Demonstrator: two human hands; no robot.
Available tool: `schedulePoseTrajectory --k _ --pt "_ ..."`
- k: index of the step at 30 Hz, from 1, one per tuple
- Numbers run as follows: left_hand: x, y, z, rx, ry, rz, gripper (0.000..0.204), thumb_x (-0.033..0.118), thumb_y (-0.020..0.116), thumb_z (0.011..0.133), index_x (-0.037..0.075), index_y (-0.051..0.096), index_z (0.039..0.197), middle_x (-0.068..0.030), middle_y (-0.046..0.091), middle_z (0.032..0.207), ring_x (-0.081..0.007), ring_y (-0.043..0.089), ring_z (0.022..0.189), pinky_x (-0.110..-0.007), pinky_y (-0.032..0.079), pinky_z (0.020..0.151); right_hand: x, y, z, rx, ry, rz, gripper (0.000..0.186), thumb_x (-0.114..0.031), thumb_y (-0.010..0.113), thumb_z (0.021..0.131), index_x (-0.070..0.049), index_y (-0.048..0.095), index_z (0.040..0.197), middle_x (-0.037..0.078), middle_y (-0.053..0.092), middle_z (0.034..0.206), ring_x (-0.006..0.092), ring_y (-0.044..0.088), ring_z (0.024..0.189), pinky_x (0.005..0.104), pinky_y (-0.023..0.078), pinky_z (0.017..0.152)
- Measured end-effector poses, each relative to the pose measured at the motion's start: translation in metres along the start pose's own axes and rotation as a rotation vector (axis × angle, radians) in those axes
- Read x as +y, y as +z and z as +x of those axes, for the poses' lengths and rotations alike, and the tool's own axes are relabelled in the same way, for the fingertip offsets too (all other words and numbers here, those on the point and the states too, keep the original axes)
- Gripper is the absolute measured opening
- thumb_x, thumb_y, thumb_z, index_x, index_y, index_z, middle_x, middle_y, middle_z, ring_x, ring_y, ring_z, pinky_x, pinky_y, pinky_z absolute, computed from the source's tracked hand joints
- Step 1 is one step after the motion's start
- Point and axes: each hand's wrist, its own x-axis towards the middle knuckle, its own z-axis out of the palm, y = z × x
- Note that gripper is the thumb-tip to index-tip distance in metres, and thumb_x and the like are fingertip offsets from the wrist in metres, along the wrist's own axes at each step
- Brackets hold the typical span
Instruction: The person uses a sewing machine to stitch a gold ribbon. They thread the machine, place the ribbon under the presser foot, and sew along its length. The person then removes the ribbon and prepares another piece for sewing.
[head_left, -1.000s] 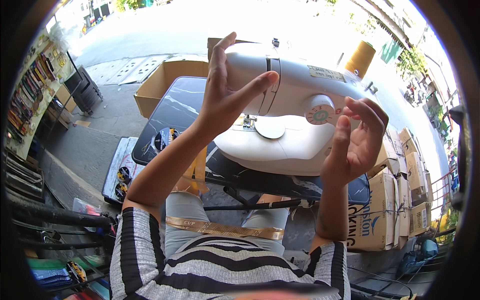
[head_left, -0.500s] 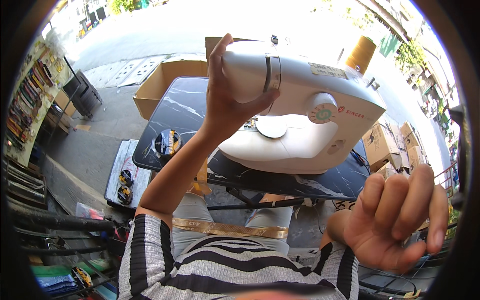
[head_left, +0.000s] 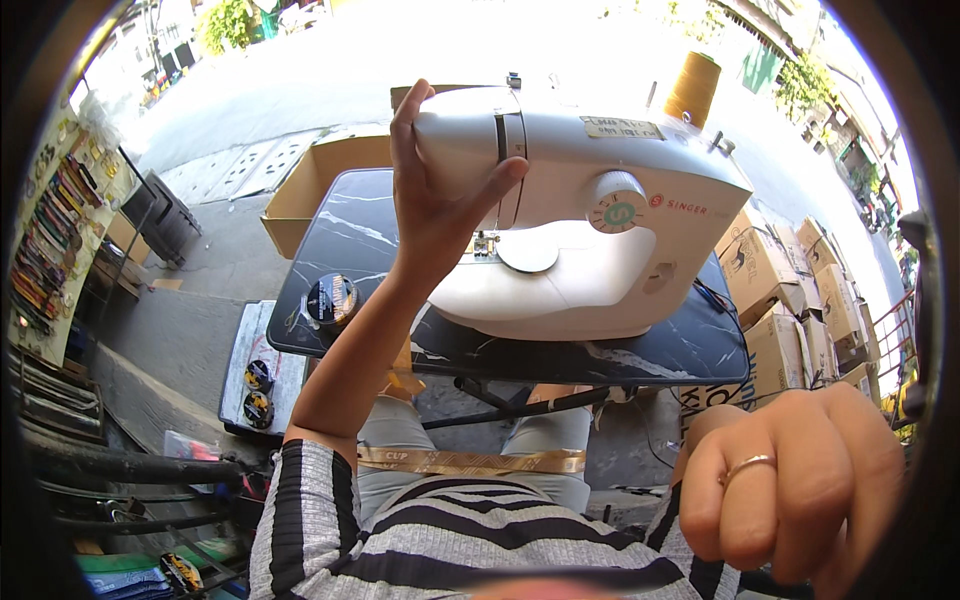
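A white sewing machine (head_left: 560, 300) stands on a dark marble-patterned table (head_left: 345, 215). My left hand (head_left: 440, 205) grips the left end of the machine's head, its thumb on the front and its fingers round the far side. Close to the camera at the lower right, my right hand (head_left: 795, 475) is raised and curled into a loose fist, a ring (head_left: 748, 466) on one finger. Nothing shows in that hand, and its fingertips are partly hidden. A cone of golden-yellow thread (head_left: 692, 88) sits behind the machine's right end.
A round black-labelled container (head_left: 331, 299) stands on the table's left end. Beyond is an open cardboard box (head_left: 315, 185). Stacked cartons (head_left: 765, 270) stand right of the table. A gold printed strip (head_left: 470, 460) crosses my lap. Two round black items (head_left: 259, 392) rest on a low stand.
My right hand has turned over and come nearer the camera, its fingers now more curled. The left hand keeps its grip on the machine. The view has shifted slightly.
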Motion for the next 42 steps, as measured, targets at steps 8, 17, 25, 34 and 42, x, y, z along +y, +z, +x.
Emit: schedulePoseTrajectory --k 8,17,25,34,42 --pt "-0.001 -0.004 0.0 -0.025 0.045 0.008 0.1 0.009 0.083 0.07 0.005 0.017 0.145 -0.0164 0.043 0.129 -0.0266 0.055 0.115 -0.038 0.057 0.089 -0.005 0.004 -0.003 0.007 -0.052 0.046 0.023 -0.02 0.072 0.085 -0.014 0.063 0.106 0.002 0.056 0.079 0.0137 0.051 0.059 0.0276 0.037 0.055" --pt "-0.001 -0.001 0.001 -0.009 0.023 -0.049 0.103 0.01 0.085 0.068 0.004 0.017 0.145 -0.0169 0.044 0.127 -0.0267 0.056 0.113 -0.038 0.058 0.088 -0.008 0.007 -0.003 -0.001 -0.072 0.075 0.022 -0.018 0.072 0.084 -0.013 0.063 0.103 0.002 0.055 0.076 0.0131 0.05 0.058 0.0272 0.036 0.053" --pt "0.004 0.003 -0.001 0.053 -0.055 -0.09 0.104 0.01 0.086 0.067 0.001 0.018 0.145 -0.0179 0.045 0.125 -0.0267 0.058 0.111 -0.039 0.058 0.088 -0.008 0.009 -0.002 -0.002 -0.074 0.095 0.021 -0.017 0.073 0.083 -0.012 0.063 0.101 0.002 0.055 0.074 0.0126 0.049 0.056 0.0269 0.036 0.051" --pt "-0.002 -0.001 -0.001 0.012 0.033 -0.016 0.104 0.012 0.086 0.067 0.0 0.019 0.145 -0.0172 0.045 0.125 -0.0265 0.058 0.11 -0.036 0.058 0.087 -0.009 0.012 -0.002 0.0 -0.07 0.103 0.02 -0.016 0.074 0.082 -0.011 0.063 0.098 0.002 0.054 0.072 0.0121 0.049 0.055 0.0265 0.035 0.05" --pt "-0.012 -0.003 0.001 0.018 0.126 0.052 0.106 0.019 0.088 0.066 -0.002 0.019 0.144 -0.0181 0.041 0.127 -0.0265 0.056 0.11 -0.035 0.057 0.085 -0.01 0.014 -0.004 0.009 -0.059 0.108 0.019 -0.014 0.075 0.081 -0.01 0.063 0.095 0.002 0.053 0.07 0.0116 0.048 0.053 0.0262 0.034 0.048"
